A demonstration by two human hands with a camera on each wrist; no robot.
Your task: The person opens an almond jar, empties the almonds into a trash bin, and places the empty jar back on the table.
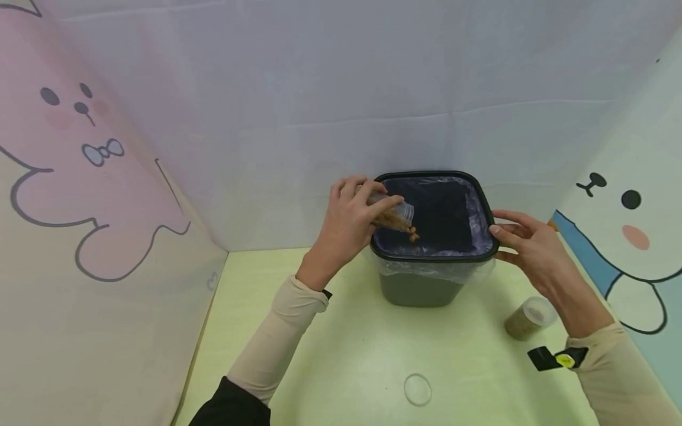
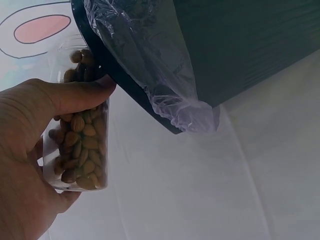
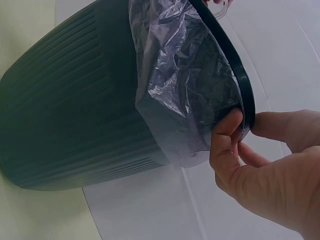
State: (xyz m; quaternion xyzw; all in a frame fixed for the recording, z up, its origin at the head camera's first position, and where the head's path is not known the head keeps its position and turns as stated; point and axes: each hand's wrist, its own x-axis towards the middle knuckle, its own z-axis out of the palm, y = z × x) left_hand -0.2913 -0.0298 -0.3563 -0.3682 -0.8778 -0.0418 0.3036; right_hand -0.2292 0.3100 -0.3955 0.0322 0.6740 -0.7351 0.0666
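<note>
My left hand [image 1: 346, 219] grips a clear jar [image 1: 401, 217] of almonds, tipped with its mouth over a dark green trash bin [image 1: 418, 290]. A few almonds [image 1: 413, 234] are at the jar's mouth, above the bin's opening. In the left wrist view many almonds [image 2: 85, 145] still fill the jar, and the thumb lies across its side by the rim. My right hand [image 1: 535, 248] pinches the bin's black rim [image 3: 244, 85] at the right, thumb on one side and fingers on the other. A translucent plastic bag [image 3: 175, 75] lines the bin and folds over its outside.
A second cylindrical container [image 1: 527, 319] with a pale top and brownish contents stands right of the bin, near my right forearm. A thin pale ring [image 1: 418, 389] lies on the light yellow table [image 1: 341, 349]. Cloth walls with cartoon figures [image 1: 96, 148] enclose the back and sides.
</note>
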